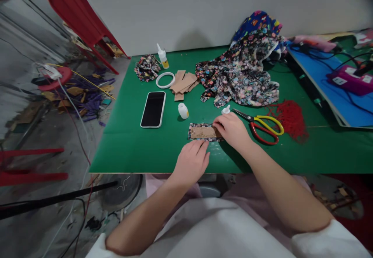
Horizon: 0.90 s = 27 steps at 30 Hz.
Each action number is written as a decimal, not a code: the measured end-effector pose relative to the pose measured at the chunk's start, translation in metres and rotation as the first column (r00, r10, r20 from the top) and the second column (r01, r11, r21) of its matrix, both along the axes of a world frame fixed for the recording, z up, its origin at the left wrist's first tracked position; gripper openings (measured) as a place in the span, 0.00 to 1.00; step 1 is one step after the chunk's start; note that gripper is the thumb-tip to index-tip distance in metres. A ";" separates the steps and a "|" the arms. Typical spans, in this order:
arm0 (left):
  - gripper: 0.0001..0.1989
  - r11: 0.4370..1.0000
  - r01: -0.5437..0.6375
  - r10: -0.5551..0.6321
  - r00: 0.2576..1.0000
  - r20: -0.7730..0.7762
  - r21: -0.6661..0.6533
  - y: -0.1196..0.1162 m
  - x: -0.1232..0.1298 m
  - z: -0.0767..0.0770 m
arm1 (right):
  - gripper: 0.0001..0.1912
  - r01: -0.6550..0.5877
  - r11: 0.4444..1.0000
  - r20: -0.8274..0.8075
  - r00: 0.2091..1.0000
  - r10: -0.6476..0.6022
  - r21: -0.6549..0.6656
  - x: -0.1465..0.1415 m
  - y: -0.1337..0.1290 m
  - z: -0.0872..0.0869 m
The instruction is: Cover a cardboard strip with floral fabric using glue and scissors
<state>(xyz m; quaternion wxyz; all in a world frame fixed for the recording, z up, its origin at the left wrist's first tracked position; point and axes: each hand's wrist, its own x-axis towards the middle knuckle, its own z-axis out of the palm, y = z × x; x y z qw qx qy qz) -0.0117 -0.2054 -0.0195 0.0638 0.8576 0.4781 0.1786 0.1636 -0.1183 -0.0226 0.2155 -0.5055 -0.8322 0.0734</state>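
A brown cardboard strip [201, 132] lies on a slightly larger piece of dark floral fabric [190, 126] near the table's front edge. My left hand [192, 160] rests at the fabric's lower edge, its fingers close together; whether they pinch the cloth is too small to tell. At the strip's right end, my right hand [231, 130] has its thumb and fingertips pressed on the cardboard and fabric. Just behind them are an uncapped white bottle [183, 110] and a white nozzle cap [225, 110]. Scissors [262, 127] with yellow and red handles lie right of my right hand.
On the green table [122, 149] are a phone [153, 109], a white ring [165, 80], cardboard pieces [183, 83], another bottle [163, 58] and bunched floral fabric [241, 71]. Red threads [291, 120] and a blue board [326, 83] with a purple device [351, 79] lie right.
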 end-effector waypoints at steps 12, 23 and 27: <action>0.17 0.999 -0.031 0.033 0.997 -0.076 0.021 -0.003 0.000 -0.005 | 0.17 -0.258 0.966 -0.086 0.963 0.256 -0.022 -0.005 -0.009 0.008; 0.18 0.999 -0.032 0.034 0.997 -0.075 0.027 -0.006 0.000 -0.005 | 0.18 -0.230 0.969 -0.036 0.973 0.228 -0.089 -0.004 -0.013 0.008; 0.18 0.999 -0.040 0.041 0.996 -0.074 0.013 -0.007 0.001 -0.004 | 0.19 -0.218 0.972 -0.015 0.976 0.218 -0.088 -0.006 -0.014 0.009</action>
